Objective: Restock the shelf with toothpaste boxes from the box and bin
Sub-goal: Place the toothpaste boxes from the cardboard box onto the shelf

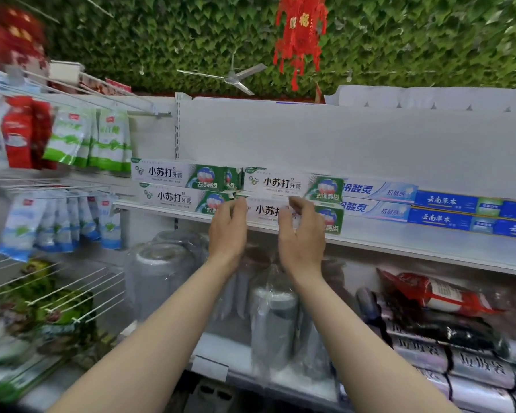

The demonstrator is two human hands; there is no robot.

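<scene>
Both my forearms reach up from the lower edge toward the white shelf (429,248). My left hand (227,231) has its fingers loosely curled, fingertips at the left end of the lower 小苏打牙膏 toothpaste box (265,211); whether they pinch it I cannot tell. My right hand (302,234) is curled in front of the same box, thumb and fingers narrowly apart, touching its face. Directly above lies a second 小苏打 box (292,186), reading 去渍亮齿 on its green end. Left of these, two more 小苏打 boxes (179,184) are stacked. To the right lie two 冷酸灵 抗敏感 boxes (379,199), then blue 云南草本 boxes (447,210).
</scene>
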